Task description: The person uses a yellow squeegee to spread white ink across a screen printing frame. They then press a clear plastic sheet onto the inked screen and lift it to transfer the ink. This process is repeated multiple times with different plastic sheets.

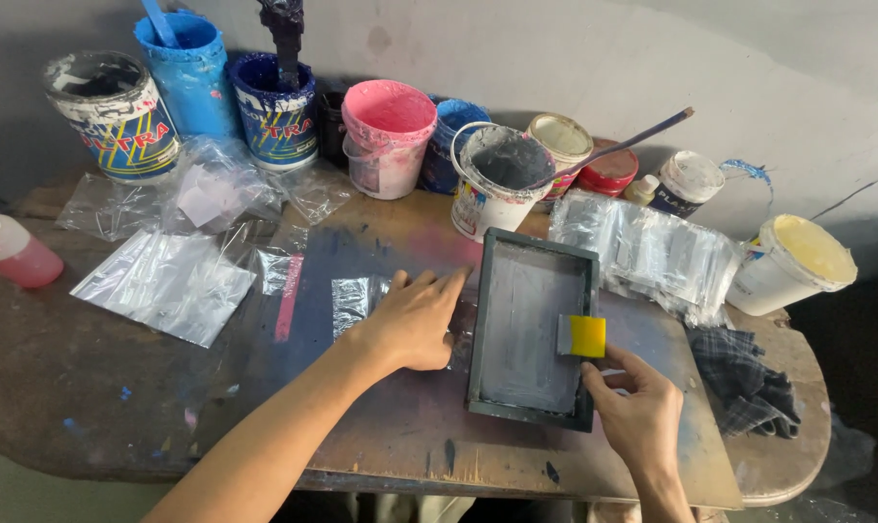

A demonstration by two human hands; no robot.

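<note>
A: State the right grip [625, 412].

B: Pinched shut on the squeegee [582, 335], a small block with a yellow body and a grey blade. The blade rests on the mesh of the frame [534, 324], just ahead of the fingertips.

A: Frame orientation?

B: The long axis runs away from the grip, tilted slightly right. The rim is dark and rigid; the mesh is pale grey, smooth and flat.

A: Left grip [415, 320]?

B: Flat and spread, holding nothing, pressed against the frame's left rail. Beyond it lie clear glossy bags [173, 281] on the stained desk [90, 387]. Paint tubs [391, 136] stand at the far edge.
</note>
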